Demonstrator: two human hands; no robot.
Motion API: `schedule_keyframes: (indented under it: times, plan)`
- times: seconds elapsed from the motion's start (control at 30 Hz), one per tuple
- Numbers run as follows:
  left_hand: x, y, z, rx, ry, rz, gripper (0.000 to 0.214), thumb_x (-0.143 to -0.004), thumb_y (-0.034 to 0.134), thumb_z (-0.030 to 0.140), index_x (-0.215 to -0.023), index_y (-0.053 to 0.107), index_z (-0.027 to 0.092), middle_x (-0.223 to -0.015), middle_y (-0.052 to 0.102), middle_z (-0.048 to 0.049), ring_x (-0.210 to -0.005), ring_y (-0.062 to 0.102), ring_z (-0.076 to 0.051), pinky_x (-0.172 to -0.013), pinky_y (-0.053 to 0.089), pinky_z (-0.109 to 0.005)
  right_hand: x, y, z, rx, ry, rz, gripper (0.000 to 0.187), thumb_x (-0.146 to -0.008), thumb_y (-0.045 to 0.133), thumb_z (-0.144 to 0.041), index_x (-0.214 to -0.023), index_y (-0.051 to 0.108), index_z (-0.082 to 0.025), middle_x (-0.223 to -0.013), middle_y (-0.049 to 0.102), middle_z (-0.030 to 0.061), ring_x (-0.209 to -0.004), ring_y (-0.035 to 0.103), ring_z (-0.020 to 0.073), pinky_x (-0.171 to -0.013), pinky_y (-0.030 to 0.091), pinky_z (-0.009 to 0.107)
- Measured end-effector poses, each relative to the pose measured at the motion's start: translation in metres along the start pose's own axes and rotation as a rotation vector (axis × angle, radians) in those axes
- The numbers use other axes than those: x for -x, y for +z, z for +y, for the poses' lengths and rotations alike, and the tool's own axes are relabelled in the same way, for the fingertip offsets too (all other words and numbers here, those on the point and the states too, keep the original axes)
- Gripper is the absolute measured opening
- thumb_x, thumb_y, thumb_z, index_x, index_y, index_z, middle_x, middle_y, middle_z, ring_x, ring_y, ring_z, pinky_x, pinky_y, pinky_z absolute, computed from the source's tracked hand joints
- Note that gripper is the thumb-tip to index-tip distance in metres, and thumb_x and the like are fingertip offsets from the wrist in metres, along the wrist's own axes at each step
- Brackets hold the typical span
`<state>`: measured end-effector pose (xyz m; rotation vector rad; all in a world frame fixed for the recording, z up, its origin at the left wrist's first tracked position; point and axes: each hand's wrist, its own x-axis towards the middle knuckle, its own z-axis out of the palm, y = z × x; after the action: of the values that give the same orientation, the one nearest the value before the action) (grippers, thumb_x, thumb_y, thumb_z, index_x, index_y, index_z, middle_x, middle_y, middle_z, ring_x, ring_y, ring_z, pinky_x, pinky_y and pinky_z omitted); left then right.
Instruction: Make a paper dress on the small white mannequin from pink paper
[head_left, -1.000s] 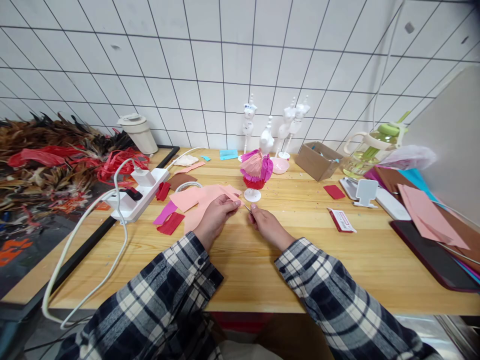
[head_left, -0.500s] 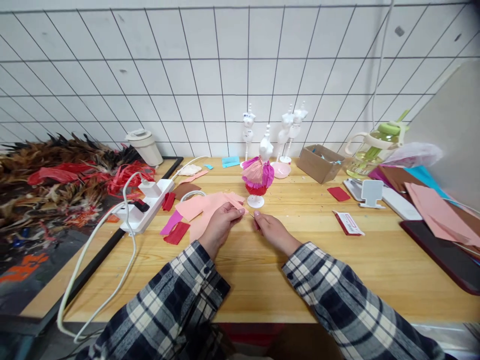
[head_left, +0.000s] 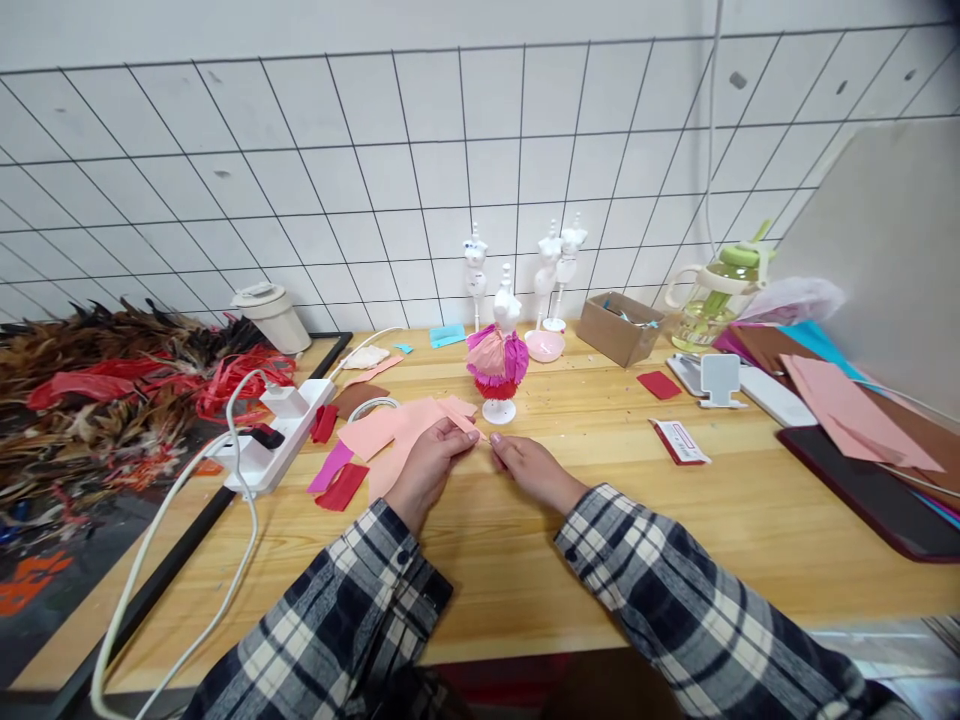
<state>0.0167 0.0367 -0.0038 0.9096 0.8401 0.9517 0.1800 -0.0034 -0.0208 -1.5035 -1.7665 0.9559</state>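
My left hand (head_left: 429, 465) is closed on a narrow strip of pink crepe paper (head_left: 459, 413), pinched between thumb and fingers. Close to its right, my right hand (head_left: 536, 474) is closed too, its thumb and fingertips pressed together at something thin that I cannot make out. Just beyond both hands a small white mannequin (head_left: 507, 302) stands upright on a round base, dressed in a ruffled pink, magenta and red paper skirt (head_left: 496, 358). Under and beside my left hand lie pink paper sheets (head_left: 405, 425), a magenta piece (head_left: 330, 466) and a red piece (head_left: 342, 487).
White mannequins (head_left: 475, 262), a pink dish (head_left: 545, 346) and a cardboard box (head_left: 619, 330) line the back. A power strip (head_left: 279, 450) with cables and feathers (head_left: 127, 350) are left. On the right are a drink bottle (head_left: 712, 300), a phone stand (head_left: 720, 380) and paper sheets (head_left: 847, 410).
The view has tilted up and shifted slightly, so everything sits lower and mostly further left. Both hands remain close together, with the pink strip still in my left hand.
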Motion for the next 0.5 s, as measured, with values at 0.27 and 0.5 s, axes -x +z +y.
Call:
schedule_keyframes:
  times: [0.27,0.5]
  plan:
    - [0.0017,0.0025,0.0023,-0.007,-0.005,0.015,0.032,-0.055,0.082,0.018,-0.081,0.064,0.014,-0.073,0.065,0.0004,-0.07,0.058,-0.012,-0.076,0.043,-0.026,-0.001,0.0004,0.0032,-0.049,0.008,-0.017,0.054,-0.095,0.022,-0.058,-0.064,0.047,-0.021,-0.056,0.046,-0.0012,-0.056,0.043,0.0141,-0.056,0.032,0.026]
    - [0.0012,0.0015,0.001,-0.002,-0.006,0.013,0.035,-0.055,0.082,0.019,-0.084,0.064,0.013,-0.073,0.064,0.0008,-0.07,0.057,-0.011,-0.077,0.043,-0.026,-0.0008,-0.0005,0.0019,-0.058,0.017,-0.03,0.054,-0.094,0.022,-0.058,-0.061,0.042,-0.021,-0.055,0.044,-0.0017,-0.054,0.039,0.0134,-0.054,0.031,0.025]
